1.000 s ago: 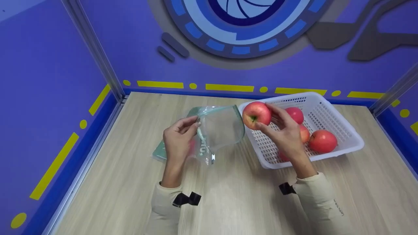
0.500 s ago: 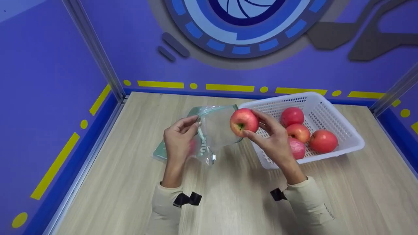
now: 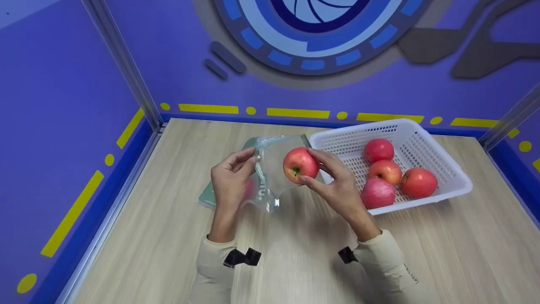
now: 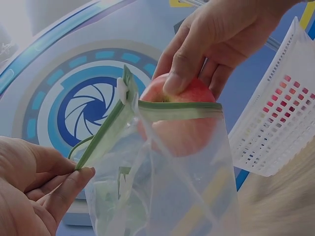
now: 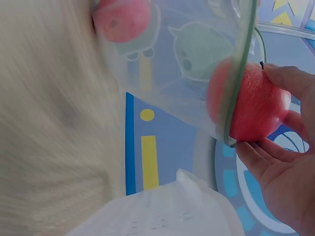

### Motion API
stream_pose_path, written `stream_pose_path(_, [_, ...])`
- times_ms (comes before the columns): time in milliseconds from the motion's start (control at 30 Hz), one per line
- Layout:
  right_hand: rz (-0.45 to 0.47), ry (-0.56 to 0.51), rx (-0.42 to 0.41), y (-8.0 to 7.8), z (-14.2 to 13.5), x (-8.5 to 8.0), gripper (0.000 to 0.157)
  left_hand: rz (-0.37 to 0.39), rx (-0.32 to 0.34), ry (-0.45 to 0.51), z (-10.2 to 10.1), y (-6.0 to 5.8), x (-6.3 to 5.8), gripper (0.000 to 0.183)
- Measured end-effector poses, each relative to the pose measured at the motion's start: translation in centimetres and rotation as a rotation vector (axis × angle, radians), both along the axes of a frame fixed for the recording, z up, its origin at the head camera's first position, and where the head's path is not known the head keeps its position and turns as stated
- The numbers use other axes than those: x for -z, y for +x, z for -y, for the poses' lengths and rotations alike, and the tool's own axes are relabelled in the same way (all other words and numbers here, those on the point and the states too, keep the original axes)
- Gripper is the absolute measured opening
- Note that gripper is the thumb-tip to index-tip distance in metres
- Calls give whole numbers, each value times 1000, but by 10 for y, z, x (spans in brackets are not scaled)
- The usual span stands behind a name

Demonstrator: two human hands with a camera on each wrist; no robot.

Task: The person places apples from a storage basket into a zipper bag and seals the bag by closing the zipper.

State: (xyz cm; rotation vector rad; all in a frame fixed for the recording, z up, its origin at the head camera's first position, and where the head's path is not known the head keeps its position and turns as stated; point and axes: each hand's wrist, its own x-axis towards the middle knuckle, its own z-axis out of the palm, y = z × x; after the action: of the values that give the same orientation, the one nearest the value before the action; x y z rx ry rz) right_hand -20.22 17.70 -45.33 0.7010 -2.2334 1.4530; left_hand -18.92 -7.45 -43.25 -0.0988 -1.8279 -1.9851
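My left hand (image 3: pixel 231 177) pinches the green zip edge of a clear zip bag (image 4: pixel 187 182), thumb against fingers, and its mouth gapes. In my right hand (image 3: pixel 337 185), a red apple (image 3: pixel 300 165) is held between thumb and fingertips, stem end showing. The right wrist view has that apple (image 5: pixel 251 101) partly behind the bag's green rim (image 5: pixel 239 69), right at the opening. Another apple (image 5: pixel 123 19) lies low inside the bag, seen through the clear plastic. A white slider (image 3: pixel 276 202) hangs at the bag's near corner.
A white perforated basket (image 3: pixel 453 185) stands at the right, close to my right hand, with several red apples (image 3: pixel 418 182) in it. Blue printed walls (image 3: pixel 295 93) close off the back and sides of the wooden table (image 3: pixel 295 261).
My right hand has moved left from over the basket, carrying the apple to the bag's mouth. My left hand stays in place, gripping the bag's edge.
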Motion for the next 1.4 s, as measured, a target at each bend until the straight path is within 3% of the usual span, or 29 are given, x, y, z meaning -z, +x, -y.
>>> stream_pose_path(300, [-11, 180, 48, 1, 16, 7, 67, 28, 29, 27, -1, 3, -3, 21])
stream_pose_path(500, [-160, 213, 86, -3, 17, 12, 48, 68, 51, 134, -2, 3, -6, 21])
stream_pose_path(600, [-195, 242, 107, -5, 16, 16, 46, 76, 43, 185, -2, 3, -6, 22])
stream_pose_path(700, [-176, 267, 130, -6, 15, 19, 47, 61, 17, 211, 0, 3, -7, 22])
stream_pose_path(833, [-82, 279, 149, -8, 13, 23, 45, 40, 1, 235, 2, 4, -8, 23])
stream_pose_path(1000, [-33, 248, 146, -11, 15, 22, 34, 15, -9, 258, 5, 6, -10, 24])
stream_pose_path(1200, [-83, 174, 203, -14, 20, 8, 22, -62, -85, 190, 8, 12, -16, 24])
stream_pose_path(1400, [-85, 68, 221, -22, 31, -21, 20, -195, -157, 99, 9, 20, -26, 24])
